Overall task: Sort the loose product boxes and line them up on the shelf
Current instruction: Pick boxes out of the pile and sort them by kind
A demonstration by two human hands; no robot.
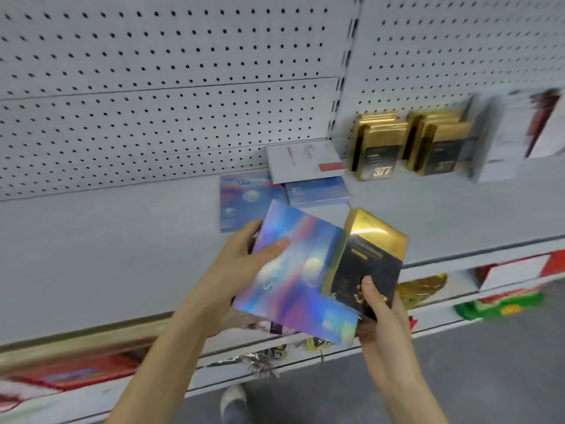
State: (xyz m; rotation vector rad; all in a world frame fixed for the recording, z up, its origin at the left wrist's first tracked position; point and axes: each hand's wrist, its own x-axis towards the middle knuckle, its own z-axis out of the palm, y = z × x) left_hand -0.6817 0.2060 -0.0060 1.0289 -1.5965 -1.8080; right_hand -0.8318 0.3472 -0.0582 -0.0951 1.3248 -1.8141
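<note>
1. The left hand (241, 261) grips a big flat shiny rainbow cardboard box (293, 280) by its left edge, with the thumb curled over the front.
2. The right hand (379, 313) holds a small black and gold cardboard box (367, 258), with the thumb pressed on its front. This box stands up in front of the rainbow box's right side and touches it.
3. Both boxes are in the air, just in front of the grey metal shelf (122, 255).
4. Further back, a bigger flat blue and purple box (241, 200) and a smaller flat blue and purple box (318, 191) lie side by side on the shelf. A white box with a red stripe (302, 160) rests on their far edges.
5. To the right, two rows of black and gold boxes (377, 145) stand up by the grey wall full of little holes (153, 87).
</note>
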